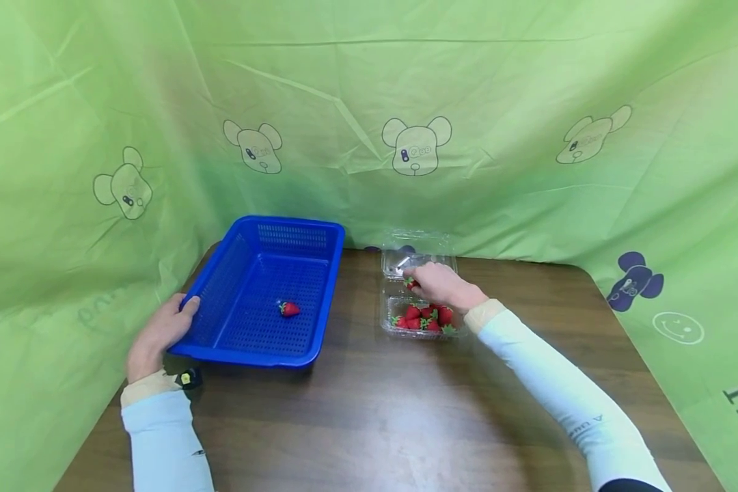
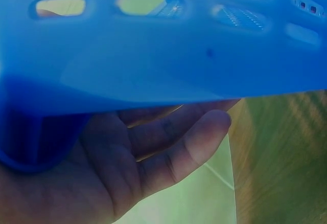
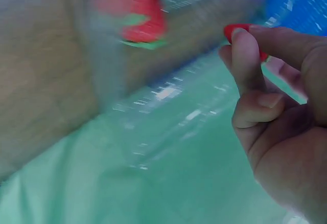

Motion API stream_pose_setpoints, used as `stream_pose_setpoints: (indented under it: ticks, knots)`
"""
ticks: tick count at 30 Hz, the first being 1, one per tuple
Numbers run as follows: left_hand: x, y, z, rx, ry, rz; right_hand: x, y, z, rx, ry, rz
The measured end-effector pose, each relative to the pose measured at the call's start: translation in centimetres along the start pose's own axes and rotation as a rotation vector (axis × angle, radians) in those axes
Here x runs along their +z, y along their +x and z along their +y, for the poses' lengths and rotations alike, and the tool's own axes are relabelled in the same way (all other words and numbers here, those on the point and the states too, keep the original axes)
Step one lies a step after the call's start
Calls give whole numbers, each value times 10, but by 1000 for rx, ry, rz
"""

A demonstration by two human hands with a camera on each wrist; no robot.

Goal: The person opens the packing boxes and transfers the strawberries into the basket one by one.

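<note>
My left hand [image 1: 167,324] grips a blue plastic basket [image 1: 327,301] by its left side. The thumb shows at the rim in the head view, and in the left wrist view the fingers [image 2: 196,142] reach along under the slotted wall. One strawberry [image 1: 290,309] lies on the basket's perforated floor. Between thumb and fingers my right hand [image 1: 439,281] pinches another strawberry [image 1: 411,283], mostly covered by the fingertips in the right wrist view. That hand is above a clear plastic clamshell box [image 1: 389,326], whose near part holds several strawberries [image 1: 429,318] with green leaves.
The clamshell's transparent lid [image 1: 415,239] stands raised at the back, near the green curtain [image 1: 498,205]. Everything is over a brown wooden table [image 1: 369,424]. A small black item with a yellow mark [image 1: 188,378] shows by the left wrist.
</note>
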State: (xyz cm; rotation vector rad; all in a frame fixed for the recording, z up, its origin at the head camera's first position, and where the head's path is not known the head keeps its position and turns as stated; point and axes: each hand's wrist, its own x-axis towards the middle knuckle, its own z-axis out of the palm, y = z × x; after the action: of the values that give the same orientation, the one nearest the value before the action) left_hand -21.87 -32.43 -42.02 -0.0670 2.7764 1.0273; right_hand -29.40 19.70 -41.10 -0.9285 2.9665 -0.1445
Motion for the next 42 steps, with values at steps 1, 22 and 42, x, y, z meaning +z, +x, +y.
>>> stream_pose_setpoints:
  ticks: [1,22,42]
  knots:
    - [0,0,1,0,0,0,-3,2,-2,-4,10,17]
    - [0,-2,3,-12,-8,-4,-34,81,-114,-267,16,183]
    - [0,1,-1,-20,-27,-17,0,124,-186,-299,-9,-15]
